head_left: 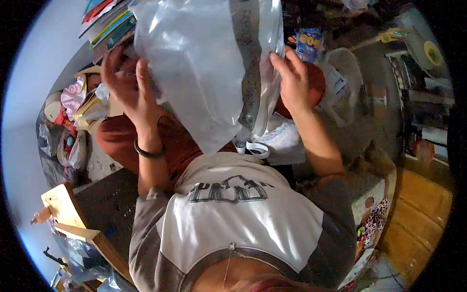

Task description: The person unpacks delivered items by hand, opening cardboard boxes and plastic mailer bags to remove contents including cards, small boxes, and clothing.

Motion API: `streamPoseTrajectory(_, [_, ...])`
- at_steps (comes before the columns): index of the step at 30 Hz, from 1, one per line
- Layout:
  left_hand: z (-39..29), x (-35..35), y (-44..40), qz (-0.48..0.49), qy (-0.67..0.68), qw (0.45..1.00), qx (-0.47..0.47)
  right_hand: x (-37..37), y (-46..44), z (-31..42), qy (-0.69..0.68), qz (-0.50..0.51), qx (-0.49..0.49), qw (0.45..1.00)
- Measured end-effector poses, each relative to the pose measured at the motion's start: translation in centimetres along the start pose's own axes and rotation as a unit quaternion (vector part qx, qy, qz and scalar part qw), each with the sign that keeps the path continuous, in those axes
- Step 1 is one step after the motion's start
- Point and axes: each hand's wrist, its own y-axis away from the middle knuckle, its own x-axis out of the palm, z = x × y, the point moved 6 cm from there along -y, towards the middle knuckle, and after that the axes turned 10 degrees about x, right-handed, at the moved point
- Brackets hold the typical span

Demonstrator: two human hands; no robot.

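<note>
A large clear plastic bag with a dark printed strip hangs in front of the person's lap. On its right edge, my right hand pinches the plastic between thumb and fingers. At the bag's left side is my left hand, its fingers spread and curved, a dark bracelet on the wrist. Whether its fingertips touch the plastic is unclear. Below the bag's lower right part lie a white strap-like loop and a crumpled white bundle.
Stacked colourful folders stand at the upper left, above fabric and bagged items. A blue packet is beyond my right hand. Wooden furniture is at the lower right, and a wooden frame at the lower left.
</note>
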Motion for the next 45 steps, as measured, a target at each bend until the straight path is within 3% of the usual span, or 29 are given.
streamPoseTrajectory(1, [-2.9, 1.2, -0.4, -0.006, -0.009, 0.997, 0.07, -0.4, -0.1, 0.0, -0.015, -0.012, -0.003, 1.0])
streamPoseTrajectory(3, [-5.9, 2.2, 0.3, 0.096, -0.132, 0.961, 0.224, -1.1, -0.1, -0.2, -0.046, -0.034, -0.008, 0.998])
streamPoseTrajectory(4, [-7.8, 3.9, 0.4, 0.206, -0.196, 0.921, 0.264, -1.5, 0.2, -0.5, -0.01, -0.034, 0.014, 0.999])
streamPoseTrajectory(5, [-9.6, 5.8, 0.7, 0.311, -0.255, 0.864, 0.302, -0.6, 0.6, -0.5, -0.013, 0.035, 0.036, 0.999])
streamPoseTrajectory(6, [-9.8, 7.4, 1.3, 0.387, -0.287, 0.829, 0.283, 0.2, 1.3, -0.1, -0.015, 0.098, 0.053, 0.994])
streamPoseTrajectory(8, [-5.5, 9.7, 3.3, 0.44, -0.263, 0.8, 0.312, 1.7, 3.4, 1.0, -0.022, 0.179, 0.059, 0.982])
streamPoseTrajectory(9, [-5.0, 10.5, 3.8, 0.493, -0.214, 0.795, 0.281, 2.3, 4.1, 1.5, -0.028, 0.202, 0.048, 0.978])
streamPoseTrajectory(11, [-6.1, 11.6, 4.5, 0.588, -0.057, 0.797, 0.128, 1.0, 4.2, 2.7, 0.028, 0.167, -0.034, 0.985])
streamPoseTrajectory(12, [-5.8, 12.2, 4.4, 0.596, 0.008, 0.802, 0.046, 0.3, 4.2, 3.2, 0.034, 0.135, -0.062, 0.988])
streamPoseTrajectory(15, [-2.4, 13.1, 3.5, 0.523, 0.052, 0.851, 0.009, -2.2, 4.9, 7.2, 0.102, 0.008, -0.152, 0.983])
streamPoseTrajectory(18, [0.1, 14.7, 2.7, 0.348, 0.11, 0.928, -0.071, -5.8, 4.8, 8.2, 0.335, -0.145, -0.304, 0.88])
streamPoseTrajectory(19, [0.6, 15.7, 2.9, 0.292, 0.115, 0.944, -0.107, -6.9, 4.1, 7.6, 0.289, -0.134, -0.285, 0.904])
streamPoseTrajectory(22, [-2.3, 23.7, 3.4, 0.414, 0.215, 0.88, -0.086, -10.9, 3.1, 7.1, 0.125, -0.116, -0.19, 0.967])
streamPoseTrajectory(23, [-3.7, 26.5, 3.8, 0.436, 0.28, 0.851, -0.085, -12.5, 3.4, 7.8, 0.086, -0.133, -0.169, 0.973])
streamPoseTrajectory(24, [-6.6, 28.3, 3.9, 0.411, 0.291, 0.862, -0.055, -14.1, 3.8, 8.4, 0.044, -0.15, -0.151, 0.976])
streamPoseTrajectory(25, [-9.0, 29.9, 4.1, 0.384, 0.299, 0.873, -0.026, -16.2, 4.9, 10.3, 0.135, -0.241, -0.246, 0.929])
streamPoseTrajectory(27, [-10.5, 31.8, 4.1, 0.319, 0.302, 0.889, 0.127, -21.0, 7.0, 12.3, 0.232, -0.411, -0.255, 0.844])
streamPoseTrajectory(28, [-9.4, 33.3, 5.7, 0.305, 0.321, 0.892, 0.092, -24.1, 7.3, 11.8, 0.233, -0.452, -0.288, 0.811])
streamPoseTrajectory(29, [-7.7, 34.0, 7.1, 0.311, 0.261, 0.91, 0.083, -25.1, 7.5, 11.3, 0.242, -0.463, -0.297, 0.799])
streamPoseTrajectory(31, [-4.9, 35.3, 10.3, 0.382, 0.121, 0.906, 0.135, -29.5, 6.5, 7.0, 0.491, -0.478, -0.331, 0.649])
streamPoseTrajectory(33, [-1.5, 37.9, 14.3, 0.47, -0.01, 0.872, 0.139, -30.6, 4.1, 1.8, 0.582, -0.399, -0.248, 0.664])
streamPoseTrajectory(36, [-0.5, 40.7, 15.3, 0.561, -0.151, 0.809, 0.086, -31.7, -0.9, -8.0, 0.726, -0.229, 0.039, 0.647])
streamPoseTrajectory(39, [0.4, 43.8, 15.3, 0.649, -0.214, 0.729, 0.043, -32.3, -5.8, -13.1, 0.712, -0.211, 0.022, 0.67])
streamPoseTrajectory(41, [2.2, 46.4, 16.5, 0.666, -0.217, 0.711, 0.069, -31.6, -8.6, -13.1, 0.718, -0.212, -0.014, 0.663])
streamPoseTrajectory(43, [4.8, 48.3, 19.1, 0.636, -0.199, 0.732, 0.143, -32.2, -11.1, -13.2, 0.711, -0.247, -0.019, 0.658])
streamPoseTrajectory(45, [3.9, 48.0, 18.6, 0.616, -0.193, 0.753, 0.126, -34.2, -13.2, -14.1, 0.684, -0.311, 0.019, 0.659])
